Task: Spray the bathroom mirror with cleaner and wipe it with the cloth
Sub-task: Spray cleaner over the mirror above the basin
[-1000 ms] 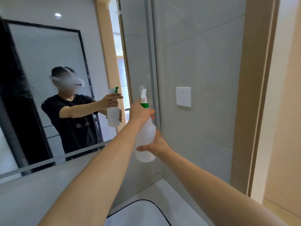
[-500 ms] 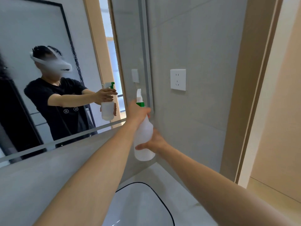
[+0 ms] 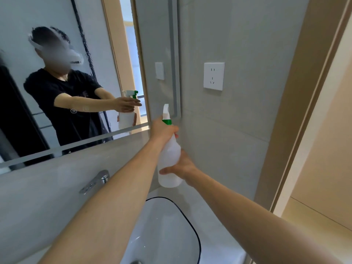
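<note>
holding the spray bottle (image 3: 168, 159) upright near the lower right corner of the mirror (image 3: 57, 73), the left hand (image 3: 163, 129) was curled around its neck just under the green collar. the right hand (image 3: 183, 166) wrapped the bottle's lower body from the side, above the sink (image 3: 190, 225).

White spray bottle (image 3: 168, 161), green collar, upright, nozzle facing the mirror (image 3: 76, 73) near its lower right corner. Mirror wall-mounted, glass hazy with spray droplets.
</note>
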